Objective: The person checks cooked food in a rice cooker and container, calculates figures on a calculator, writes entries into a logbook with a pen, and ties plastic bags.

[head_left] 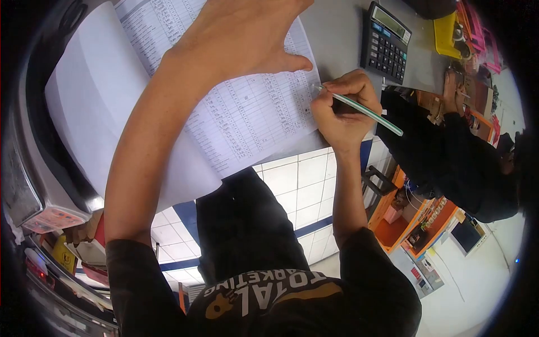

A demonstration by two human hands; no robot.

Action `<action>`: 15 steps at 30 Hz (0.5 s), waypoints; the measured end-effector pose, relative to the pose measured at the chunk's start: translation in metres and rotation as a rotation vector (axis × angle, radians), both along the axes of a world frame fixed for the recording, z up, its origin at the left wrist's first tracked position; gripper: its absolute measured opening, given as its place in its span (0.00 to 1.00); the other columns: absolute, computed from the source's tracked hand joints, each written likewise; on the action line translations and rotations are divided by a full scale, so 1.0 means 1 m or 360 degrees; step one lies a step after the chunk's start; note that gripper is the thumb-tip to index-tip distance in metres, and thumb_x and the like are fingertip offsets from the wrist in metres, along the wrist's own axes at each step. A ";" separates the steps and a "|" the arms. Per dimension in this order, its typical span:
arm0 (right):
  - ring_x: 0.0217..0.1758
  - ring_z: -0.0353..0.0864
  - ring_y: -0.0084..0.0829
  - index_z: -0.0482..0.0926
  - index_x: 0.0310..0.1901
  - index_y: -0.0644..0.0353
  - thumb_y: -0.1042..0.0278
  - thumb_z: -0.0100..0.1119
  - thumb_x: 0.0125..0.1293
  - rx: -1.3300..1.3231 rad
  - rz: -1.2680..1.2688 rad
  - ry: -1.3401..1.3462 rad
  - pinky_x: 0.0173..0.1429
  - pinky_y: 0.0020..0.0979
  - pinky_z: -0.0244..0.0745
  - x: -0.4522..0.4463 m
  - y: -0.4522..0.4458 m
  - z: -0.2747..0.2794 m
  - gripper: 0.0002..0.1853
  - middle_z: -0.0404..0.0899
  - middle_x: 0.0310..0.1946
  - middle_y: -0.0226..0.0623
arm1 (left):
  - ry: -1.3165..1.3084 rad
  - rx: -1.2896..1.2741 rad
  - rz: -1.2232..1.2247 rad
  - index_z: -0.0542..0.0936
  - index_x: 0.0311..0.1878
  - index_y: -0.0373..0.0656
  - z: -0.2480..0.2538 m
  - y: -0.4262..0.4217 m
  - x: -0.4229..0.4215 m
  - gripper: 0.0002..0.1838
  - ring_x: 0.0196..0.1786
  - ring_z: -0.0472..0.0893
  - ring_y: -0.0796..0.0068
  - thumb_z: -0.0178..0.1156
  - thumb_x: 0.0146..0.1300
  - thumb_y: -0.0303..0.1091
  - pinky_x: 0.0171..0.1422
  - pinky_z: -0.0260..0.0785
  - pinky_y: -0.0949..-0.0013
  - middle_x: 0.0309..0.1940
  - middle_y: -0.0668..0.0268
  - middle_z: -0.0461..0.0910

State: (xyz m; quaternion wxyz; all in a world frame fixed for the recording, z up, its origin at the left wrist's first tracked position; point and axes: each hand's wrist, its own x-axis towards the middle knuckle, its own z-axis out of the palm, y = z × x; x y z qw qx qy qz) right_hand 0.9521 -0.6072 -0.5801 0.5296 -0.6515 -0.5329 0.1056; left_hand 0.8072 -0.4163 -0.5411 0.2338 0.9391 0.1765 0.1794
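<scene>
An open book of printed sheets (241, 126), filled with rows and columns of handwritten figures, lies on the grey table. Across its upper part rests my left hand (241, 39), thumb stretched out, its other fingers partly cut off by the top edge. My right hand (345, 115) pinches a green and white pen (387, 124) at the book's right edge, the pen's tip end near the paper. A turned-over blank white page (92, 73) curls up on the left, partly behind my left forearm. Beside the book, above my right hand, sits a black calculator (387, 45).
Another person in dark clothes (466, 157) is at the right, with a hand (451, 90) near the table's far end. A yellow basket (445, 36) stands at upper right. Orange shelving (393, 219) is at lower right, and a metal-edged machine (22, 174) at far left.
</scene>
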 end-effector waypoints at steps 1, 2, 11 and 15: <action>0.26 0.81 0.23 0.80 0.29 0.61 0.71 0.74 0.48 -0.0003 0.0004 0.0004 0.34 0.21 0.73 0.000 0.000 0.000 0.10 0.79 0.27 0.34 | 0.0059 -0.0040 -0.0009 0.80 0.43 0.34 0.002 0.001 0.001 0.28 0.48 0.82 0.44 0.79 0.47 0.45 0.54 0.74 0.49 0.39 0.48 0.83; 0.26 0.81 0.23 0.80 0.29 0.61 0.71 0.74 0.48 -0.0029 0.0001 0.0001 0.34 0.21 0.73 0.000 0.000 0.001 0.10 0.79 0.27 0.34 | 0.0118 -0.0079 -0.0018 0.80 0.44 0.34 0.003 0.001 0.000 0.28 0.48 0.82 0.44 0.79 0.47 0.45 0.54 0.74 0.49 0.40 0.48 0.83; 0.27 0.82 0.23 0.80 0.30 0.61 0.72 0.75 0.49 -0.0039 0.0050 -0.0087 0.34 0.21 0.74 0.002 0.001 0.001 0.10 0.79 0.27 0.34 | -0.0031 -0.0030 -0.0024 0.79 0.42 0.34 -0.003 0.000 0.000 0.28 0.47 0.82 0.44 0.79 0.47 0.45 0.53 0.74 0.49 0.38 0.48 0.83; 0.27 0.82 0.24 0.80 0.30 0.61 0.73 0.75 0.49 -0.0070 0.0020 -0.0062 0.34 0.21 0.74 0.000 0.000 0.001 0.10 0.80 0.27 0.34 | -0.0051 -0.0022 -0.0031 0.79 0.42 0.34 -0.003 0.000 -0.001 0.27 0.47 0.82 0.43 0.79 0.47 0.44 0.53 0.74 0.49 0.37 0.48 0.83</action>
